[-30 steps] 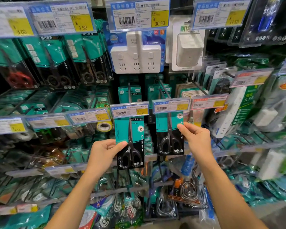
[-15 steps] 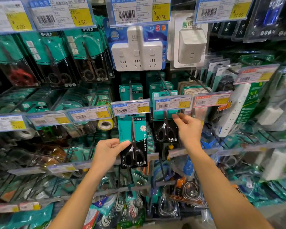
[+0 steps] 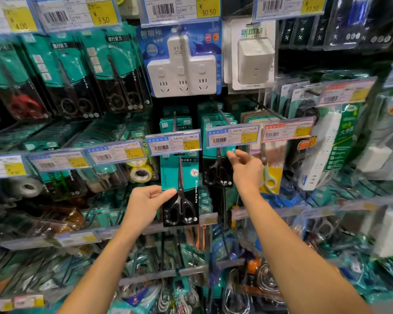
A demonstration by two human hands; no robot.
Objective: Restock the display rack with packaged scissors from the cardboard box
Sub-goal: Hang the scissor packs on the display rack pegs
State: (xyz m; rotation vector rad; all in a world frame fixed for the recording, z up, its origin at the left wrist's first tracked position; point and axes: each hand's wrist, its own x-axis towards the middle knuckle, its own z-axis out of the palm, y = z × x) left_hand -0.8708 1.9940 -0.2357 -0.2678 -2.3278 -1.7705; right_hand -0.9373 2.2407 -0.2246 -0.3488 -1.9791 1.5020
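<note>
My left hand (image 3: 145, 202) pinches the left edge of a teal-and-black scissors pack (image 3: 180, 191) that hangs below the 3.50 price tag (image 3: 173, 142). To its right a second scissors pack (image 3: 216, 171) hangs on the peg behind the 4.00 price tag (image 3: 233, 135). My right hand (image 3: 245, 168) is at that pack's upper right edge, fingertips touching it just under the tag. More teal packs sit further back on both pegs. The cardboard box is out of view.
White power sockets (image 3: 182, 69) hang above. More scissors packs (image 3: 77, 75) fill the upper left row. Tape rolls (image 3: 142, 173) hang left of my left hand, a yellow-handled scissors pack (image 3: 269, 175) and a power strip (image 3: 322, 150) to the right. Lower pegs hold cables.
The right-hand scissors pack has gone up and back onto its peg behind the price tag, and my right hand rose with it. My left hand keeps its hold on the other pack.
</note>
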